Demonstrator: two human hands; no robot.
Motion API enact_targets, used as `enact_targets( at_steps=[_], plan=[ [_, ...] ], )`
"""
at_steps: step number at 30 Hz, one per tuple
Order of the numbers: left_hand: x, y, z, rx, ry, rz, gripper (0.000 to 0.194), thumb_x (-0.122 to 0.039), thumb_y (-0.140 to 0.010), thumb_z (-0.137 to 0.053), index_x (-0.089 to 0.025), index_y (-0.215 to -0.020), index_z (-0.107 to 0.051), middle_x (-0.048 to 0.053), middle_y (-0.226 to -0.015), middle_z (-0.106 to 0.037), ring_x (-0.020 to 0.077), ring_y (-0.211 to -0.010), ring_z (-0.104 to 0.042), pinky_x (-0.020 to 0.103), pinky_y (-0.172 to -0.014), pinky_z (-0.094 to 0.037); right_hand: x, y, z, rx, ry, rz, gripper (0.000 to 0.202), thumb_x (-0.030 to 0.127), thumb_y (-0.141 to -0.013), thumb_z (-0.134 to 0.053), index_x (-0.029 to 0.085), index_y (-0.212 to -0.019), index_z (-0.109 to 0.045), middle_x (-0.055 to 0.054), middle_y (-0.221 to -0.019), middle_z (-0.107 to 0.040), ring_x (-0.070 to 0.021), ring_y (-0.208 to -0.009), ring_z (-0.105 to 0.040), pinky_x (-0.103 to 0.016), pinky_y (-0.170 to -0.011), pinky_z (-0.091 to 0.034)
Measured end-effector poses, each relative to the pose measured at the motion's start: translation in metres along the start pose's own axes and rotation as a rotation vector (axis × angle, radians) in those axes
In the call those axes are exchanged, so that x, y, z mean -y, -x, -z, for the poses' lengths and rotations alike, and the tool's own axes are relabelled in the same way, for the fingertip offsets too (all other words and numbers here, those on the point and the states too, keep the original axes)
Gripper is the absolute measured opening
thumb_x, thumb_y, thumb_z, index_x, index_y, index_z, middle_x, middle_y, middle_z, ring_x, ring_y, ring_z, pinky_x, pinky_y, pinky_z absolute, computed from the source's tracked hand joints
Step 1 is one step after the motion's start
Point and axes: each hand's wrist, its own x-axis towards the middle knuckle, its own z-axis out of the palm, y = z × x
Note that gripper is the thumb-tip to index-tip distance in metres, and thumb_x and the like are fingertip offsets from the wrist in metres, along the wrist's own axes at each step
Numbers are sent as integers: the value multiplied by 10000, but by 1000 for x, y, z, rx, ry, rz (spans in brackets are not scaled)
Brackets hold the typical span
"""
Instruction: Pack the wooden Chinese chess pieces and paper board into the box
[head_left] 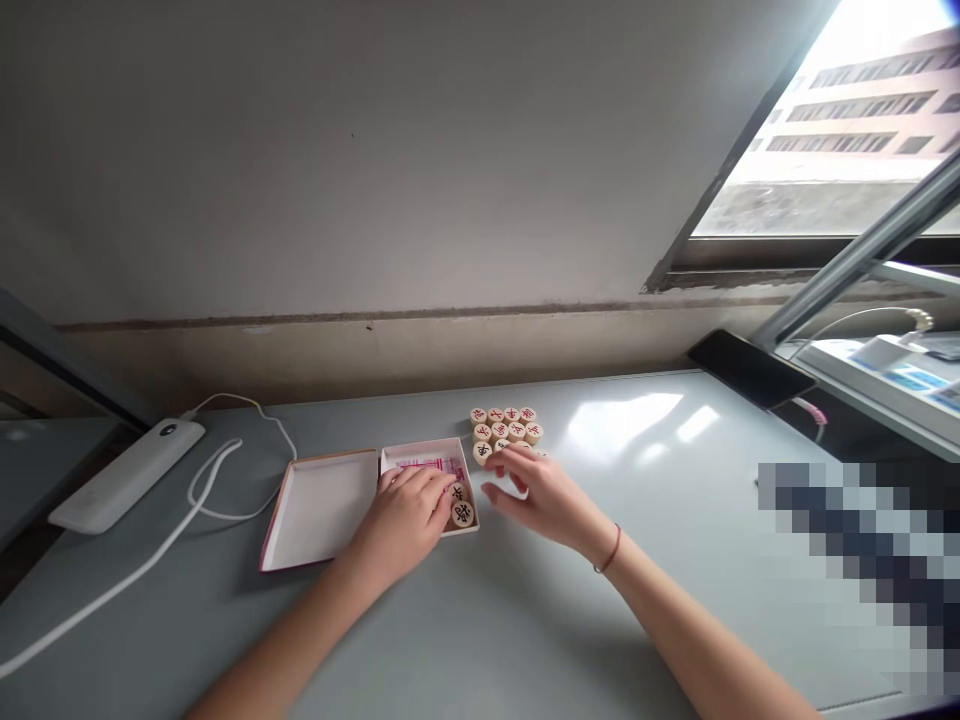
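Note:
My left hand (409, 515) reaches into a small open box (471, 450), fingers bent and close together; whatever they grip is hidden. Beside its fingertips, two round wooden Chinese chess pieces (462, 514) with black characters lie in the box. My right hand (547, 495) hovers at the front of a block of similar pieces (499, 431), thumb and fingers apart, with nothing visible between them. Red characters mark the two back rows of that block. The front row shows black ones, partly covered by my right hand.
The box lid (321, 510) lies inside-up left of the box. A white power strip (127, 475) and a white cable (142, 570) are at the far left. A black phone (750, 368) leans by the metal frame at the back right. A wall runs behind the grey table (637, 620).

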Motion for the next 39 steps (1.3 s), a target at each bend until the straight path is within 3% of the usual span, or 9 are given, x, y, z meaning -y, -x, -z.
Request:
enact_targets(
  at_steps=[3,8,15,22,26,30,32,35,39],
  plan=[
    [0,-9,2,58,-48,22,301,-181,-905,-400,-231,-1099,-626,54,-1100,-659,232,-1039,-566,406,-901,-410,3,2,-6,71,17,51,142,281,-830,-569,226,-956,-606,-31,-867,-627,-122,-606,-553,-241,-569,-432],
    [-2,-20,6,162,-56,75,206,-253,-898,-468,-257,-942,-669,29,-1069,-649,250,-1020,-550,418,-875,-392,3,2,-6,60,28,47,135,273,-839,-565,229,-958,-612,-27,-867,-641,-120,-603,-564,-238,-561,-431],
    [-6,-25,11,167,17,84,146,-222,-878,-493,-242,-856,-636,13,-968,-688,236,-1000,-550,397,-852,-378,2,1,-6,48,28,38,105,233,-846,-544,223,-922,-616,-19,-816,-640,-117,-592,-566,-230,-544,-424],
    [-5,-26,9,208,34,103,208,-177,-853,-475,-265,-938,-643,25,-1017,-673,247,-1018,-571,414,-869,-398,1,1,-9,54,27,39,120,208,-857,-521,226,-935,-611,-17,-816,-644,-119,-606,-562,-230,-559,-440],
    [5,-29,17,94,155,154,205,-256,-866,-471,-265,-977,-643,24,-1014,-662,229,-1029,-581,390,-902,-425,2,2,-10,-42,54,82,275,211,-866,-504,228,-1139,-531,-73,-1057,-622,-116,-609,-573,-260,-571,-483],
    [3,-28,33,55,508,216,289,-437,-878,-486,-270,-1089,-592,0,-995,-665,167,-883,-630,264,-742,-501,9,2,-12,-198,70,216,364,230,-884,-503,236,-1244,-451,-125,-1231,-542,-193,-927,-622,-326,-757,-531],
    [-2,-27,36,94,620,228,319,-468,-855,-532,-264,-1096,-576,-12,-934,-674,151,-812,-632,247,-707,-505,14,2,-14,-236,64,286,387,221,-888,-511,244,-1266,-438,-113,-1206,-564,-203,-1023,-597,-335,-833,-521],
    [-12,-26,32,112,706,215,300,-458,-851,-549,-254,-1071,-567,-13,-916,-674,142,-801,-621,246,-718,-508,19,2,-15,-263,62,340,351,163,-893,-476,257,-1231,-477,-81,-1113,-617,-179,-975,-615,-314,-822,-522],
    [-17,-20,28,68,651,223,320,-477,-879,-503,-265,-1115,-542,-16,-899,-661,132,-760,-610,243,-701,-509,10,0,2,-307,101,264,267,158,-857,-478,239,-1102,-545,-81,-1038,-636,-193,-928,-621,-326,-790,-523]
  ],
)
